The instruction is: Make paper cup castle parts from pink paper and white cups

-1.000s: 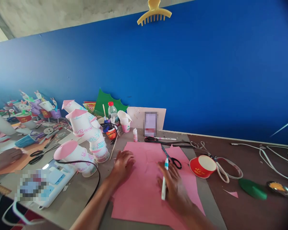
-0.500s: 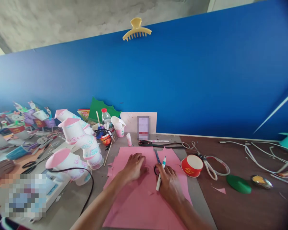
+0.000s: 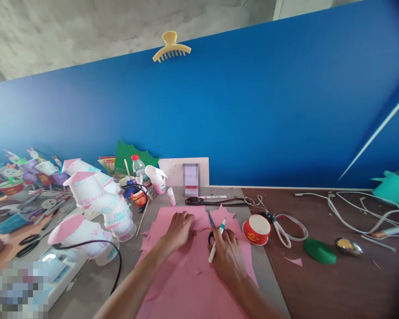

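Observation:
A large sheet of pink paper [image 3: 182, 274] lies flat on the table with my two hands on it. My left hand [image 3: 179, 229] rests on its upper left part, palm down, fingers lightly bent. My right hand [image 3: 228, 250] is closed around a white marker [image 3: 212, 254] with a teal tip end pointing up and away. Beside and partly under its fingers lie scissors [image 3: 210, 218]; a dark handle loop shows at the hand's left edge. A jagged pink paper piece [image 3: 224, 213] lies at the sheet's top right.
Left stand paper cups with pink cone tops [image 3: 95, 190] and a black cable [image 3: 119, 266]. At the back are a glue bottle [image 3: 171, 197], a phone [image 3: 191, 177] and another marker [image 3: 213, 197]. Right are a red paper bowl [image 3: 256, 232], white cables [image 3: 335, 212] and a green oval [image 3: 320, 251].
The view has shifted, so everything sits slightly further left. Both hands keep nearly the same places on the pink paper, and the marker stays in my right hand.

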{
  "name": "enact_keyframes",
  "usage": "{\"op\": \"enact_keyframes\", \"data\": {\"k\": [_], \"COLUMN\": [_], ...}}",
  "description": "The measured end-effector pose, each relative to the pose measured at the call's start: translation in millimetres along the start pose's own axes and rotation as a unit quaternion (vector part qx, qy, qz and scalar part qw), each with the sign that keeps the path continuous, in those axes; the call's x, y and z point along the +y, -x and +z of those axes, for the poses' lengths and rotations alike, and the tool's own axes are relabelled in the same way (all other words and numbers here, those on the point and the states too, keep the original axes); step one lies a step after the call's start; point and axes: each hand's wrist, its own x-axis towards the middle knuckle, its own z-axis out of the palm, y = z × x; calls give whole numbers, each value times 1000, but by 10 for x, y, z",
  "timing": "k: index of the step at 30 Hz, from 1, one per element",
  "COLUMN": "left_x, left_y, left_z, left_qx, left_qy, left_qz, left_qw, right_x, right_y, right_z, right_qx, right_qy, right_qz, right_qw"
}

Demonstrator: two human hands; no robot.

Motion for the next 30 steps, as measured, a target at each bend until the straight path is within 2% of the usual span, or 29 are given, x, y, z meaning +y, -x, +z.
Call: {"op": "enact_keyframes", "data": {"k": [6,9,12,16,17,19,21,23,25,27,30], "left_x": [-131,-243,-358,-361,-323,-217,-107,-39,-36,-87,-160], "left_y": [424,696,856,875,872,881,904,910,871,784,612], "left_z": [-146,-194,-199,-141,-119,-69,-17,30,67,88,63], "left_qx": [-8,-15,-12,116,128,109,51,-9,-44,-40,43], "left_qy": [61,110,88,7,10,35,61,77,97,125,163], "left_qz": [-33,-10,-9,-78,-76,-46,-12,16,40,38,1], "left_qw": [998,994,996,990,989,992,997,997,994,991,986], "right_x": [29,77,96,108,114,128,126,96,45,-2,-12], "right_y": [-56,-73,-65,-58,-60,-62,-56,-42,-24,-13,-20], "right_z": [-93,-107,-99,-82,-76,-66,-64,-82,-120,-165,-200], "right_qx": [57,74,74,92,99,110,97,48,-13,-28,32], "right_qy": [-45,-45,-29,-29,-42,-85,-148,-211,-247,-258,-261], "right_qz": [-21,-22,-7,3,2,-7,-33,-73,-114,-141,-132], "right_qw": [997,996,997,995,994,990,984,973,962,955,956]}}
